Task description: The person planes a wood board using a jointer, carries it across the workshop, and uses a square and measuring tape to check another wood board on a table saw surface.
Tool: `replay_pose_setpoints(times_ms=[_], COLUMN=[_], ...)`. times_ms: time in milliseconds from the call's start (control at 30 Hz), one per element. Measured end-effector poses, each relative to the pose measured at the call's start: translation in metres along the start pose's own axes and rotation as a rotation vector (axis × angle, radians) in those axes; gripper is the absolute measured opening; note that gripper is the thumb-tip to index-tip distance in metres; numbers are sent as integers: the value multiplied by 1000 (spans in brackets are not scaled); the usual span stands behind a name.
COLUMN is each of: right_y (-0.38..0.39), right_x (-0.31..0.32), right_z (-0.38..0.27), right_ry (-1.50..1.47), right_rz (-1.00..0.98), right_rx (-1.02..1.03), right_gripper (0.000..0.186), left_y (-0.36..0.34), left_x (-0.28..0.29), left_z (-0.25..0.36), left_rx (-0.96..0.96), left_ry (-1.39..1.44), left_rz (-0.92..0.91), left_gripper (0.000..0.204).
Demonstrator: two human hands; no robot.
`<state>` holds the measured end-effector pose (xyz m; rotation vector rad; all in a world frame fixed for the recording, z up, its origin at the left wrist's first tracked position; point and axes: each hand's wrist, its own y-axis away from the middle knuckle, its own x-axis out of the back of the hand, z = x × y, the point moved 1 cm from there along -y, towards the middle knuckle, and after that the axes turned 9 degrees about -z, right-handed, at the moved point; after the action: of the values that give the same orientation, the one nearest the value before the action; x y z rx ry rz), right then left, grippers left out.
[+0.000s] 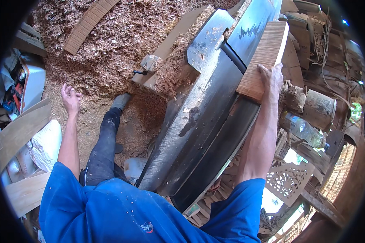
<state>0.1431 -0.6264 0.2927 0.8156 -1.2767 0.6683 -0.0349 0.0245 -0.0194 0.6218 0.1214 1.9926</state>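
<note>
A steel jointer (178,141) runs diagonally down the middle of my view, dusted with sawdust along its bed. A rectangular reddish-brown board (263,48) rests on its upper right part, beside the fence. My right hand (271,77) grips the board's near right portion, fingers over its top and edge. My left hand (71,97) is held in the air to the left, away from the machine, empty, with fingers loosely curled and apart.
A deep heap of shavings (77,24) with a loose wood strip (85,28) lies behind. At left are a white sack (44,143), planks (22,131) and a white tool box (31,83). Offcuts, a metal cylinder (319,107) and a plastic bottle (302,129) crowd the right side.
</note>
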Motion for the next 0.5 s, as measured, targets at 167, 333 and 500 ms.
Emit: replay_pose_setpoints(times_ms=[167,333,500], right_y=[-9,-25,-48], right_x=[1,-1,3], right_z=[-5,-2,-1], right_ry=[-23,-25,0], right_rz=[8,19,9], right_rx=[-1,8,-8], right_gripper=[75,74,73], left_y=[-4,-12,-36], left_x=[-2,-6,-8], left_z=[9,9,11], left_rx=[-25,-31,-45], left_ry=[10,23,21], left_rz=[3,-8,-21], left_gripper=[54,54,54])
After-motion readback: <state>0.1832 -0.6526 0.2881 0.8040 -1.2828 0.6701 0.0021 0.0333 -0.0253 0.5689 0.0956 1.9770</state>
